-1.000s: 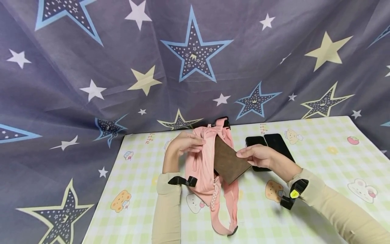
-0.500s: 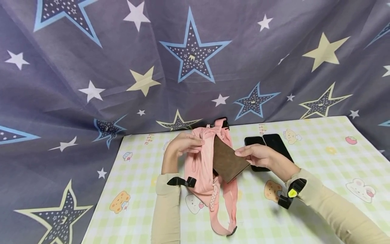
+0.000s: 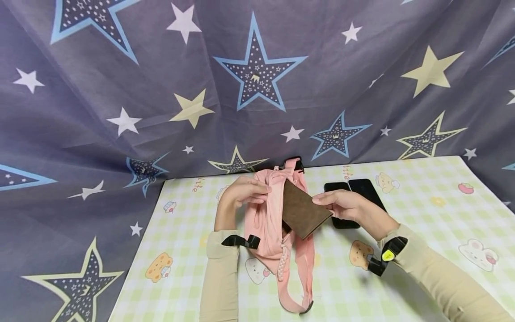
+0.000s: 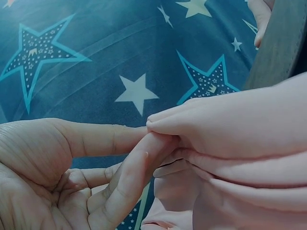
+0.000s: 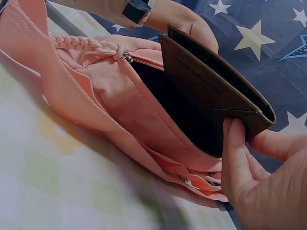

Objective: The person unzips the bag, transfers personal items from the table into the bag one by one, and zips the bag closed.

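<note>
A pink waist bag [image 3: 261, 223] lies on the table with its zipped main pocket open towards the right. My left hand [image 3: 245, 190] pinches the fabric at the edge of the pocket, as the left wrist view also shows. Between the thumb and fingers of my right hand [image 3: 342, 205] is a brown folded wallet [image 3: 303, 212], held by its outer end. It slants across the pocket's mouth, its far end overlapping the dark inside [image 5: 165, 98]. In the right wrist view faint stamped lettering shows on the wallet.
Two black phones [image 3: 346, 222] lie side by side just beyond my right hand. The bag's strap [image 3: 307, 268] loops towards me, and a braided cord [image 3: 283, 264] hangs from its zip. A dark star-patterned curtain [image 3: 161, 89] stands behind the checked tablecloth [image 3: 181, 277].
The wallet's lower corner has risen slightly, with my right hand still holding it. My left hand keeps its place on the bag's edge.
</note>
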`<state>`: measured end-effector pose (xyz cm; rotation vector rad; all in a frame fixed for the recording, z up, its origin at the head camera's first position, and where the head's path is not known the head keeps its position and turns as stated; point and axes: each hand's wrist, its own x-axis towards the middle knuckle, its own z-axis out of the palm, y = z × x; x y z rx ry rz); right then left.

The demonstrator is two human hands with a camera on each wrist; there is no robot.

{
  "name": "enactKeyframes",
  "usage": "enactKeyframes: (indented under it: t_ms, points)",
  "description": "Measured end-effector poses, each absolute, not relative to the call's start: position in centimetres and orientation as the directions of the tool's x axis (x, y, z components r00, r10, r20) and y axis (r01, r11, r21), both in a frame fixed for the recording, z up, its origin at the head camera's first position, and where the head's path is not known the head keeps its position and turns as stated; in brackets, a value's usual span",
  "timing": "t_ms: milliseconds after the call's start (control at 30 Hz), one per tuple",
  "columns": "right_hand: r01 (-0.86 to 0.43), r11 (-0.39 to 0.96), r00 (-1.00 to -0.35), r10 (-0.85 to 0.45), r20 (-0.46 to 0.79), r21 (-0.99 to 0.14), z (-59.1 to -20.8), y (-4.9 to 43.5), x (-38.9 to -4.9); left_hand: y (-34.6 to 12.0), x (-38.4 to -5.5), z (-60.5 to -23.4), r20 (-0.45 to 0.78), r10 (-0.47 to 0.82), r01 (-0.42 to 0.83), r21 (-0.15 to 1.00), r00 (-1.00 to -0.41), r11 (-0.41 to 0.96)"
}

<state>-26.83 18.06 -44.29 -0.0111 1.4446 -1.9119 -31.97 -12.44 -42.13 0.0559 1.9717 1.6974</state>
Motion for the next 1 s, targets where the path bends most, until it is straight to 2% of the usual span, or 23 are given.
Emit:
enactKeyframes:
  t_ms: [600,1000]
  points:
    - [0.531,-0.102,-0.723,-0.572,-0.388,-0.841,-44.3,18.4,-26.9,-12.3,-31.7,-41.8,-0.335,0.345,-0.289,0.940,-0.877,0.178]
    - [0.543,-0.129,-0.776,-0.455,-0.437,-0.830,-45.0,15.7,-26.5,-12.2,-31.8,-41.7,-0.317,0.345,-0.287,0.948,-0.883,0.137]
